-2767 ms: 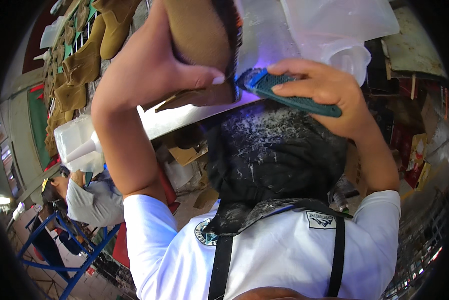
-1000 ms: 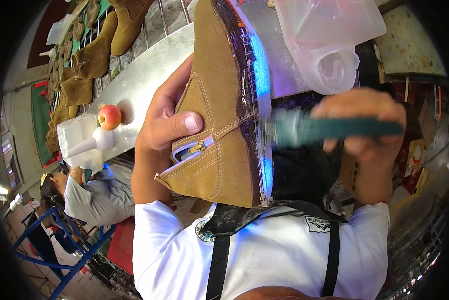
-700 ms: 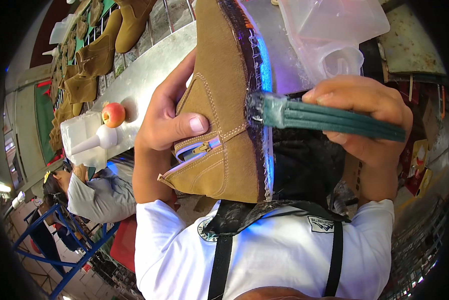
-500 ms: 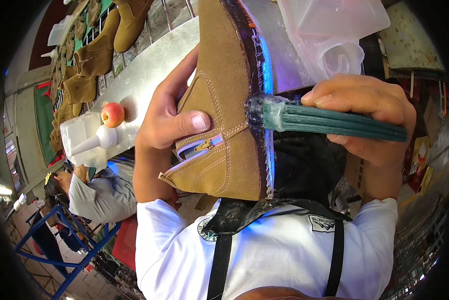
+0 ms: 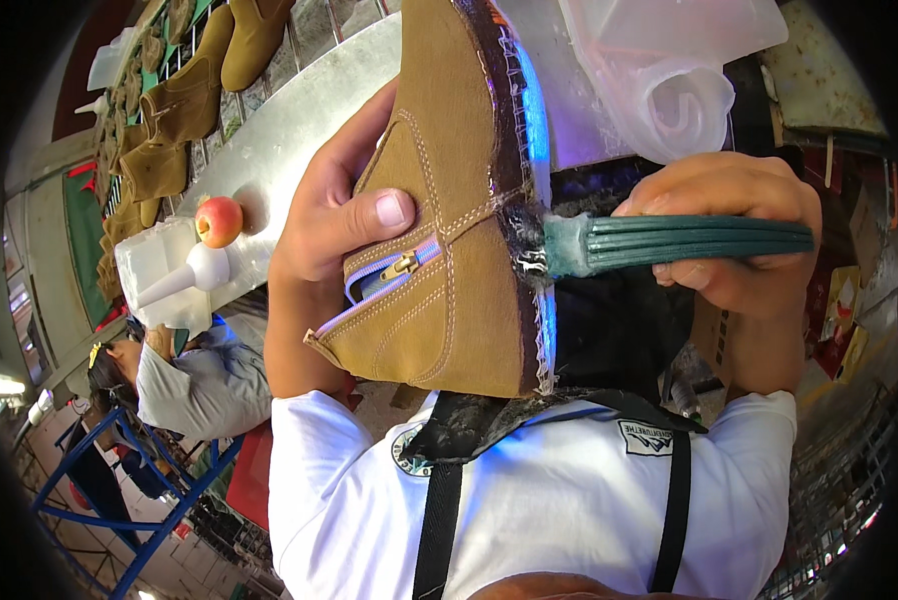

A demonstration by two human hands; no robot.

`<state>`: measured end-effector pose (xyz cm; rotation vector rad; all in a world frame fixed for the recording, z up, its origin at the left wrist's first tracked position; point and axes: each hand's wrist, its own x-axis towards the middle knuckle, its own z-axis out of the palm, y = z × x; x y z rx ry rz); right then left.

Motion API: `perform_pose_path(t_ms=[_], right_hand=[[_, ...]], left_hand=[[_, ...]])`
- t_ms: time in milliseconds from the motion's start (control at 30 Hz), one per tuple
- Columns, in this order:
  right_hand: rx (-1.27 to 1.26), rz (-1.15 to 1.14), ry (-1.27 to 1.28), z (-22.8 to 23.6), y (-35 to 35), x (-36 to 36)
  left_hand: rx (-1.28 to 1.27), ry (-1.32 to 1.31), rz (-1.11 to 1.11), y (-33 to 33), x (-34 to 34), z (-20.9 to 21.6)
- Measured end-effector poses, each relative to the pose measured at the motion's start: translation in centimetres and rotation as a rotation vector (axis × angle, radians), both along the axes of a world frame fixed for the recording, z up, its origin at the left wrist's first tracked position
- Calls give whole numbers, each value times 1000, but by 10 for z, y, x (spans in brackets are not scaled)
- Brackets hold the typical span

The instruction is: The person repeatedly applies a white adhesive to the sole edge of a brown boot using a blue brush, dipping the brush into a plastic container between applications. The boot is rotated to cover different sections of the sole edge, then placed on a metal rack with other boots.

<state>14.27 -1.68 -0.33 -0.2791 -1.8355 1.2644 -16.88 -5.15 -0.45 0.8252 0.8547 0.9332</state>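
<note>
A tan suede ankle boot (image 5: 449, 310) lies on its side in front of me, its stitched lower edge facing right. My left hand (image 5: 344, 215) grips it, thumb on the suede above a partly open zipper (image 5: 399, 268); the other fingers are hidden behind the boot. In my right hand (image 5: 734, 225) is a green-handled brush (image 5: 689, 238), pinched between thumb and fingers. Its dark, wet-looking bristles (image 5: 525, 238) touch the dark band along the boot's lower edge. Blue light shines along that stitched edge.
Left on the metal table (image 5: 269, 170) are a red apple (image 5: 219, 221), a white nozzle bottle (image 5: 194, 275) and a clear tub (image 5: 149, 255). Several tan boots (image 5: 184, 100) stand on a rack. A translucent container (image 5: 679, 105) is at upper right. Another person (image 5: 199, 385) sits lower left.
The brush has shifted slightly down along the boot's edge, its handle now more level. The boot has tilted slightly, its zipper end moving left. Both hands keep their hold.
</note>
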Motion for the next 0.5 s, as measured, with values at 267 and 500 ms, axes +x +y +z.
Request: perform_pose_path(t_ms=[267, 500], right_hand=[[-78, 52, 109, -9, -7, -2], [-95, -9, 51, 0, -20, 0]], left_hand=[[-25, 7, 35, 0, 1, 4], [-60, -26, 67, 0, 4, 8]])
